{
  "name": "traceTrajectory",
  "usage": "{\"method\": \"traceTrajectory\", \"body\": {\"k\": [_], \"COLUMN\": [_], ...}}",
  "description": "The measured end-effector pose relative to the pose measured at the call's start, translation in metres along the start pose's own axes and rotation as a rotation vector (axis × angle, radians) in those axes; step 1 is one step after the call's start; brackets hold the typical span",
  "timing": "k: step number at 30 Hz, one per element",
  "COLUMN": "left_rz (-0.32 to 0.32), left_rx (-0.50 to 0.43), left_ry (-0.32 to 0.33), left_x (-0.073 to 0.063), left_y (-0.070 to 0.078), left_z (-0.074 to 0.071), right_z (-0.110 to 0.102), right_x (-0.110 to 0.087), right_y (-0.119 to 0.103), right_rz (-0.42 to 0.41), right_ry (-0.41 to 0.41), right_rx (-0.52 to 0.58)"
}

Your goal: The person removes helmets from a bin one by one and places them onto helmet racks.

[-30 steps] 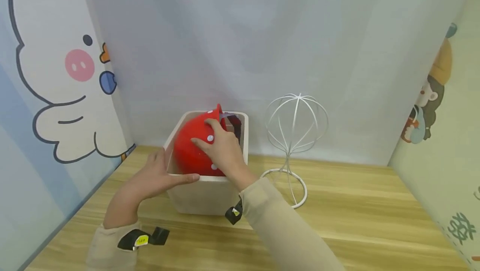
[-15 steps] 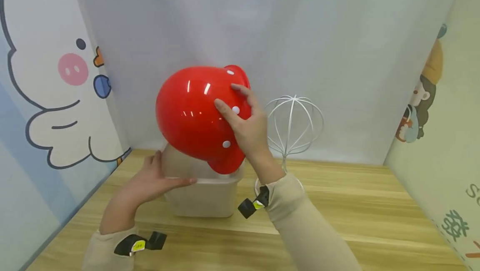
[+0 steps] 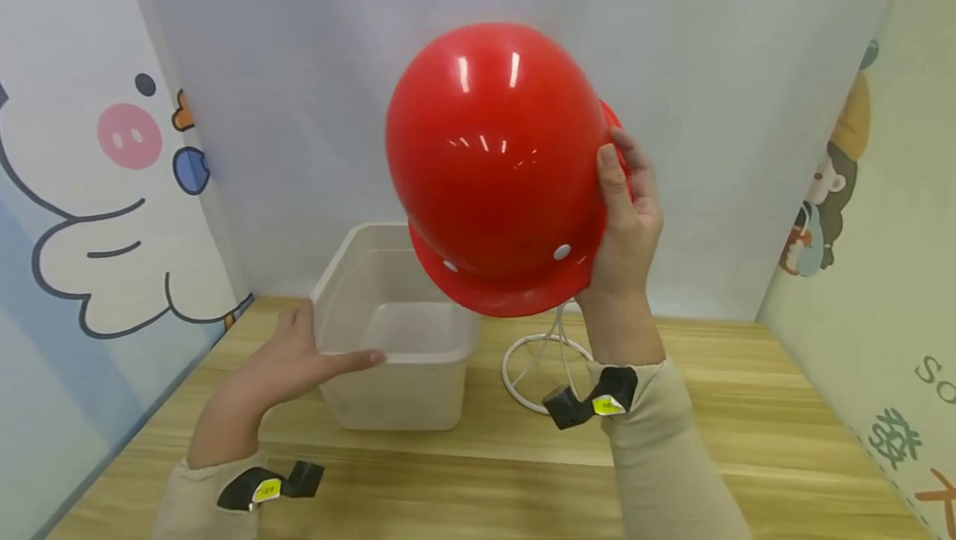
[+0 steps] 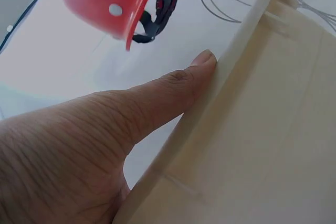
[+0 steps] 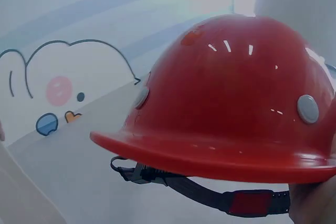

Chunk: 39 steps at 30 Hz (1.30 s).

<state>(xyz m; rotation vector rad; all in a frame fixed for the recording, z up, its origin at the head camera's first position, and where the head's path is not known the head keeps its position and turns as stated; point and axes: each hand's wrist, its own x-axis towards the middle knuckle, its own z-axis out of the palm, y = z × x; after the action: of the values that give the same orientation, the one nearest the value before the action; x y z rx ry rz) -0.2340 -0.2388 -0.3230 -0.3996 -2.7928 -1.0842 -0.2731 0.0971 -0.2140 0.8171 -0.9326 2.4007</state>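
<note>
My right hand (image 3: 631, 216) grips a red hard hat (image 3: 496, 150) by its brim, thumb on the shell. The hat hangs in the air to the upper right of the beige plastic bin (image 3: 396, 395), its dome towards me. In the right wrist view, a black inner strap (image 5: 252, 203) shows beneath the brim. My left hand (image 3: 276, 374) holds the bin at its near left corner. Its thumb (image 4: 181, 85) lies straight along the near rim; the other fingers are partly hidden at the left side.
Behind the hat stands a white wire stand, with its ring base (image 3: 515, 391) showing and its top hidden. The bin's bare floor (image 3: 407, 328) is visible. All sits on a wood-grain table (image 3: 709, 432) before a pale curtain (image 3: 299, 67), with cartoon-printed walls at both sides.
My right hand has lifted the hard hat out of the bin, moving it up and right and turning its dome towards me. The left hand stays at the bin's corner.
</note>
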Motion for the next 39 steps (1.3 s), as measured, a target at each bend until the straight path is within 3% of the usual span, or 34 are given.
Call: {"method": "traceTrajectory", "body": {"k": [4, 11, 13, 17, 20, 27, 33, 39], "left_rz": [-0.031, -0.037, -0.033, -0.039, -0.035, -0.066, -0.061, -0.059], "left_rx": [0.025, 0.08, 0.089, 0.08, 0.069, 0.069, 0.064, 0.062], "left_ry": [-0.006, -0.013, -0.014, -0.018, -0.021, -0.024, -0.019, -0.018], "left_x": [-0.002, -0.002, -0.002, -0.001, 0.0, -0.001, -0.001, 0.0], "left_y": [0.0, 0.001, 0.001, 0.001, 0.002, 0.002, 0.001, -0.001], "left_z": [0.0, 0.0, 0.0, -0.001, 0.0, -0.002, -0.002, -0.002], "right_z": [-0.018, -0.059, -0.073, -0.099, -0.11, -0.116, -0.115, -0.12], "right_x": [0.004, 0.005, 0.004, -0.008, -0.018, -0.028, -0.034, -0.037], "right_y": [-0.01, -0.013, -0.009, 0.002, 0.01, 0.022, 0.023, 0.018], "right_rz": [0.007, -0.011, 0.013, 0.12, 0.189, 0.186, 0.162, 0.198], "right_ry": [0.024, 0.121, 0.156, 0.306, 0.384, 0.326, 0.335, 0.3], "right_rx": [0.094, 0.105, 0.072, -0.047, -0.045, 0.05, 0.001, -0.089]}}
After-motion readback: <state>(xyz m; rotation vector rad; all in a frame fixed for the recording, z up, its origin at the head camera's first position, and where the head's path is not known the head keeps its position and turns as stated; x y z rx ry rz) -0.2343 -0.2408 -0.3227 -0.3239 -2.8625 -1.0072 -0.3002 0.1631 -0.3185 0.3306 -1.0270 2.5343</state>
